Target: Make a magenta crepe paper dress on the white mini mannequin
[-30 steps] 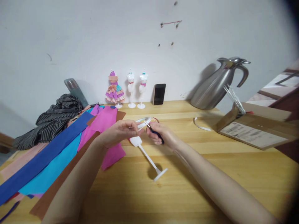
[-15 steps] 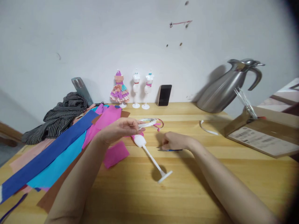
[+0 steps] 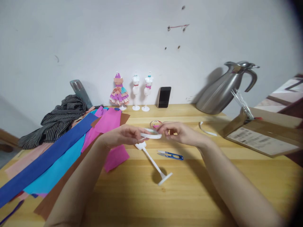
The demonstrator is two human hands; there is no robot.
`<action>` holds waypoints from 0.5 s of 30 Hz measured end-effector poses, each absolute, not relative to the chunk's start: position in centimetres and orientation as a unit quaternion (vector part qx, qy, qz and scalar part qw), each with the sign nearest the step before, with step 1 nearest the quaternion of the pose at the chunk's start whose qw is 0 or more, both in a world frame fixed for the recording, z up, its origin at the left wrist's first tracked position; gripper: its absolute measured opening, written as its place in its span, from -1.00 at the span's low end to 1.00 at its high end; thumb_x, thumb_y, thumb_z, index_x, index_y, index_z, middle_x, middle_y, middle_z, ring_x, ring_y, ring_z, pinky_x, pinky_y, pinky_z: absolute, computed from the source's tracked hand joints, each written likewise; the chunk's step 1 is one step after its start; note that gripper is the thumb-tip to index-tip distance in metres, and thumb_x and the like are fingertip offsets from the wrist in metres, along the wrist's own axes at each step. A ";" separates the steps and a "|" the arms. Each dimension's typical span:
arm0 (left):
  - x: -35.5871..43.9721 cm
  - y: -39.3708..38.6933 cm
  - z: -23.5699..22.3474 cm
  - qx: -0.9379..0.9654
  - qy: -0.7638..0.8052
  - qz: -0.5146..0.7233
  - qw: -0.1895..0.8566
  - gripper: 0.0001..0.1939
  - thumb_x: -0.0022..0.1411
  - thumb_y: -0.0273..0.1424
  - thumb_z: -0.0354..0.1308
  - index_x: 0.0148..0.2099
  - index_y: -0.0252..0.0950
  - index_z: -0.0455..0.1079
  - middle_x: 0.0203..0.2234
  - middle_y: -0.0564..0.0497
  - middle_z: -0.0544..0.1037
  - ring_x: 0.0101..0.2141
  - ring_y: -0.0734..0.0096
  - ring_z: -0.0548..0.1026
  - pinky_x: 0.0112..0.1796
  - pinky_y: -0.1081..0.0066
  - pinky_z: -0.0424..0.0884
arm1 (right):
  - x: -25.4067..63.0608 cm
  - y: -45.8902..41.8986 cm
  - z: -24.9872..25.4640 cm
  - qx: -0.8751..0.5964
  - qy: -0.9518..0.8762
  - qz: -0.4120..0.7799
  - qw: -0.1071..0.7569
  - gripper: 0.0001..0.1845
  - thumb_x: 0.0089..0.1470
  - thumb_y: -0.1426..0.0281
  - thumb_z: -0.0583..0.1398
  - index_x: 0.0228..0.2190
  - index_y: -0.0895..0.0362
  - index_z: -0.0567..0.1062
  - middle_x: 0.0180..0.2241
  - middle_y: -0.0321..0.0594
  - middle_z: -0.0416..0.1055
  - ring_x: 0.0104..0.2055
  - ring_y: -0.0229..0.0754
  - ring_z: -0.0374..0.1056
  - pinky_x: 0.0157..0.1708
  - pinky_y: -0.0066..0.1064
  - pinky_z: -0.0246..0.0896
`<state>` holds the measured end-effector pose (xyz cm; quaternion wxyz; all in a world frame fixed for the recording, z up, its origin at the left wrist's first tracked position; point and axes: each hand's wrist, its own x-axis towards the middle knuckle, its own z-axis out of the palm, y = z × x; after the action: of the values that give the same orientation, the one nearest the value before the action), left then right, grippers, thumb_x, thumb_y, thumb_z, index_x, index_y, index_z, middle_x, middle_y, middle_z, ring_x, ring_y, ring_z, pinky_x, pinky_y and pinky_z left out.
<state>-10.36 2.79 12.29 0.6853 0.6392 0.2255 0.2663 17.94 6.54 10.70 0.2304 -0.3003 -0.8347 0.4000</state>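
Note:
My left hand [image 3: 125, 135] is closed on a thin white roll of tape [image 3: 152, 136], held low over the table. Right beside the roll is my right hand [image 3: 177, 132], its fingers loosely bent and apart, the fingertips at the roll's far right edge. Below the roll a small white dress-form stand [image 3: 152, 161] lies on its side, its upper end hidden behind my left hand. Blue-handled thread snips [image 3: 170, 155] rest on the wood under my right hand. Another ring-shaped roll [image 3: 155, 122] shows partly behind the fingers.
Coloured fabric strips [image 3: 56, 157] and a striped cloth [image 3: 63, 115] spread over the left side. Along the wall stand a dressed mini form [image 3: 119, 91], two white forms [image 3: 135, 86] and a phone [image 3: 164, 97]. A steel jug [image 3: 220, 91] and a cardboard box [image 3: 260, 138] stand right.
My right hand has put the thread snips down on the table and come back left to the roll of tape. My left hand keeps hold of the roll.

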 end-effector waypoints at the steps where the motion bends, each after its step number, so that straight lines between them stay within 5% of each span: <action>1: -10.2 2.9 12.0 0.632 0.220 0.270 0.692 -0.82 0.08 -0.32 0.34 -0.40 -0.34 0.48 0.01 -0.16 0.47 -0.07 0.23 0.48 0.06 0.19 0.28 | 18.0 6.6 10.6 -0.302 -0.827 0.423 0.213 -0.83 0.02 0.34 0.22 -0.36 0.18 0.53 -0.28 -0.13 0.48 -0.40 -0.25 0.29 -0.33 -0.36 0.25; 7: -8.8 3.1 10.7 0.624 0.212 0.278 0.699 -0.74 0.04 -0.28 0.37 -0.45 -0.37 0.44 0.01 -0.25 0.47 -0.09 0.19 0.48 0.03 0.15 0.31 | 18.8 6.7 10.8 -0.282 -0.806 0.500 0.147 -0.69 0.05 0.25 0.24 -0.24 0.22 0.59 -0.23 -0.12 0.49 -0.25 -0.19 0.38 -0.20 -0.35 0.26; 10: -8.6 2.9 10.6 0.609 0.209 0.286 0.709 -0.74 0.04 -0.29 0.37 -0.44 -0.38 0.43 0.03 -0.24 0.47 -0.09 0.23 0.51 0.03 0.20 0.34 | 19.4 6.9 10.8 -0.280 -0.793 0.529 0.109 -0.68 0.04 0.24 0.24 -0.26 0.23 0.60 -0.32 -0.16 0.49 -0.34 -0.23 0.35 -0.28 -0.38 0.27; 15: -9.3 2.9 11.4 0.610 0.288 0.229 0.702 -0.75 0.07 -0.29 0.34 -0.35 -0.37 0.40 0.11 -0.29 0.41 -0.32 0.30 0.61 -0.40 0.44 0.49 | 20.9 7.3 11.2 -0.338 -0.801 0.488 0.080 -0.73 -0.02 0.32 0.21 -0.32 0.21 0.61 -0.48 -0.25 0.42 -0.47 -0.26 0.29 -0.41 -0.42 0.22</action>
<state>-9.29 2.87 11.36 0.7016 0.6103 0.2880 0.2288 20.86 7.32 11.16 0.0805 -0.3383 -0.8006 0.4880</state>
